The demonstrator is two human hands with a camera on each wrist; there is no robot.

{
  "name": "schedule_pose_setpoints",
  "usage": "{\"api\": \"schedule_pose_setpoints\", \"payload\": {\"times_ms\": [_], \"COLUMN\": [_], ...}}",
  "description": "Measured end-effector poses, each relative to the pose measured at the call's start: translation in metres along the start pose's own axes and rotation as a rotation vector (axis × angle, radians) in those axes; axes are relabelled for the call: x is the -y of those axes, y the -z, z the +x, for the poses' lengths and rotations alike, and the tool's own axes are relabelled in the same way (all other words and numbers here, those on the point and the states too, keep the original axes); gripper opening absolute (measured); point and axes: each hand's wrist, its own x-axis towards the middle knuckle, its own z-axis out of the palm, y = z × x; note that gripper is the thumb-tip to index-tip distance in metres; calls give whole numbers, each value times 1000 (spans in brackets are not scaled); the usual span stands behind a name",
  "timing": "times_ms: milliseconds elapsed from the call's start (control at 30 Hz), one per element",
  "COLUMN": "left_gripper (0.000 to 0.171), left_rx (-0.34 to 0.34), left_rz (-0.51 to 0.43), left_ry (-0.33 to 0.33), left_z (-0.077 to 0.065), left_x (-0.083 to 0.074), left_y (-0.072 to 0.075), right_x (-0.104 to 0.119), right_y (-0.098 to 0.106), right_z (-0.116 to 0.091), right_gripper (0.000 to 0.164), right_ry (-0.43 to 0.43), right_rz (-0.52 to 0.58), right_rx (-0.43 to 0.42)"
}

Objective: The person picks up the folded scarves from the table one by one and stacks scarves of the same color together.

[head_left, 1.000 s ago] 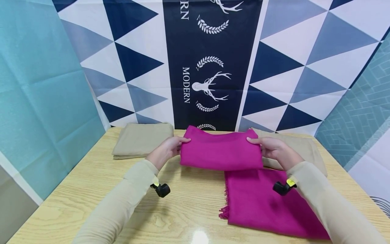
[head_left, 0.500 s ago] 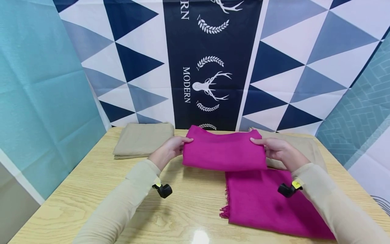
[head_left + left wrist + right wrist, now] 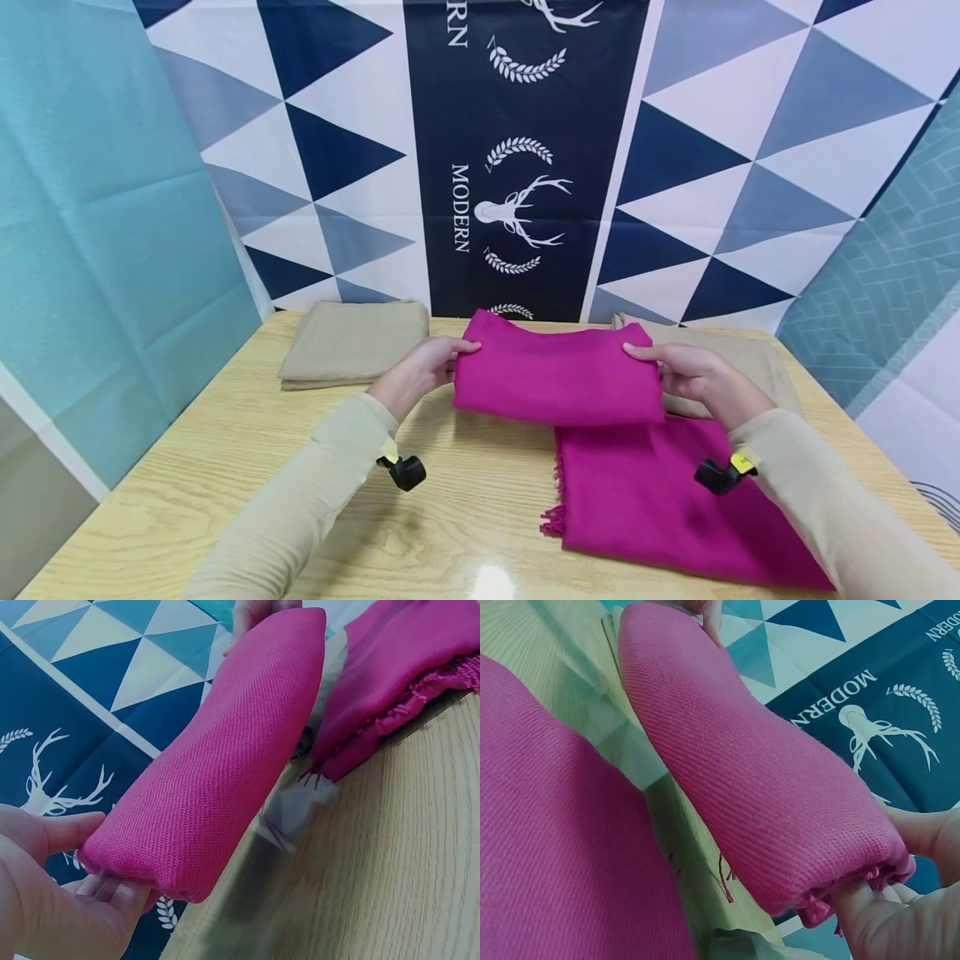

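Observation:
Both hands hold a folded magenta scarf (image 3: 558, 375) by its two ends, raised over the far part of the table. My left hand (image 3: 423, 364) grips the left end, thumb on top and fingers underneath, as the left wrist view shows. At the other end my right hand (image 3: 693, 375) pinches it the same way; fringe hangs from that end in the right wrist view. Lower right, a second magenta scarf (image 3: 660, 508) lies flat and folded, its fringe along the left edge. The held scarf overlaps its far edge in the head view.
On the wooden table (image 3: 450, 517), a folded beige cloth (image 3: 352, 342) lies at the back left. Another beige cloth (image 3: 742, 358) lies at the back right, partly behind my right hand. A patterned curtain (image 3: 517, 167) hangs behind the table's far edge.
Both hands have shifted slightly to the right with the held scarf, the right hand a little more and slightly lower. The scarf on the table and the beige cloths stay in place.

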Motion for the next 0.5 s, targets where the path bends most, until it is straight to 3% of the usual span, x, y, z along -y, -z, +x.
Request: {"api": "schedule_pose_setpoints", "payload": {"times_ms": [100, 333, 500], "left_gripper": [12, 25, 18], "left_rx": [10, -6, 0], "left_rz": [-1, -9, -21], "left_ry": [-3, -7, -5], "left_z": [0, 0, 0], "left_x": [1, 2, 3], "left_y": [0, -1, -1], "right_x": [-1, -3, -5], "right_y": [0, 3, 2], "right_z": [-1, 2, -1], "right_gripper": [12, 13, 12], "right_ry": [-6, 1, -2], "right_rz": [17, 13, 26], "right_rx": [4, 19, 28]}}
